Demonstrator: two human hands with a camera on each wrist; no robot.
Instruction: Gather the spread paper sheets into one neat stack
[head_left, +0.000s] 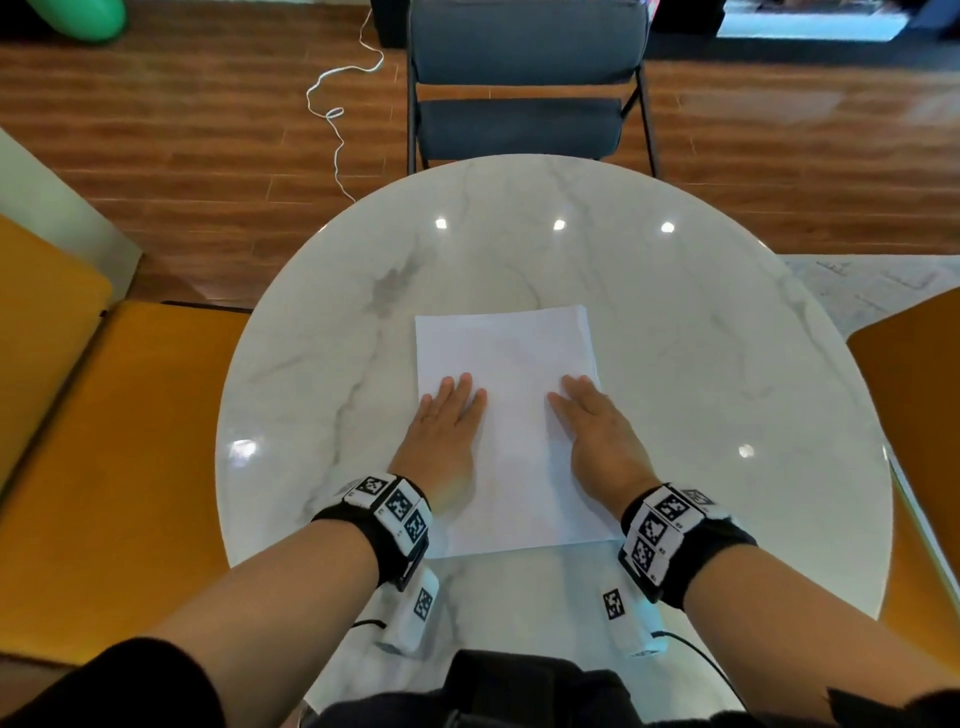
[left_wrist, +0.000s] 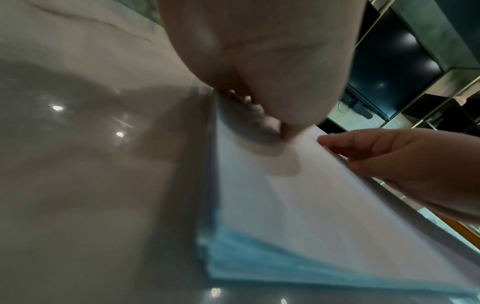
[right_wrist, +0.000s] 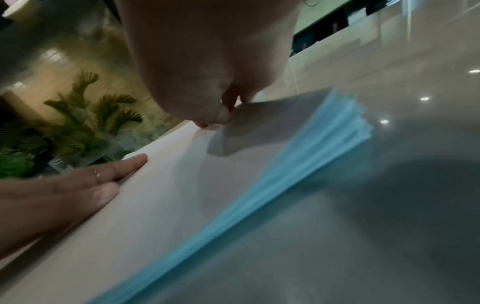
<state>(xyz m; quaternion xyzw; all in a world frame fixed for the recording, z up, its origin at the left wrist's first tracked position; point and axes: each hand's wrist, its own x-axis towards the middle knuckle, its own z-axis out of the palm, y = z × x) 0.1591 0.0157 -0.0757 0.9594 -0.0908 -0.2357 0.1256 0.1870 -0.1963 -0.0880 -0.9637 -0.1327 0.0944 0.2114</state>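
A stack of white paper sheets (head_left: 511, 353) lies on the round marble table (head_left: 675, 312), a little nearer to me than its middle. My left hand (head_left: 454, 397) rests flat on the stack's left side, fingers straight and together. My right hand (head_left: 576, 397) lies flat on the right side, its outer edge at the paper's right edge. In the left wrist view the left palm (left_wrist: 259, 61) presses on the sheets (left_wrist: 311, 205), with the right hand (left_wrist: 389, 156) across from it. In the right wrist view the sheets' edges (right_wrist: 358, 115) look slightly fanned at one corner.
A dark grey chair (head_left: 524, 78) stands at the table's far side. A white cord (head_left: 337, 114) trails on the wooden floor to its left. Yellow seats flank the table on the left (head_left: 104, 441) and right (head_left: 924, 415).
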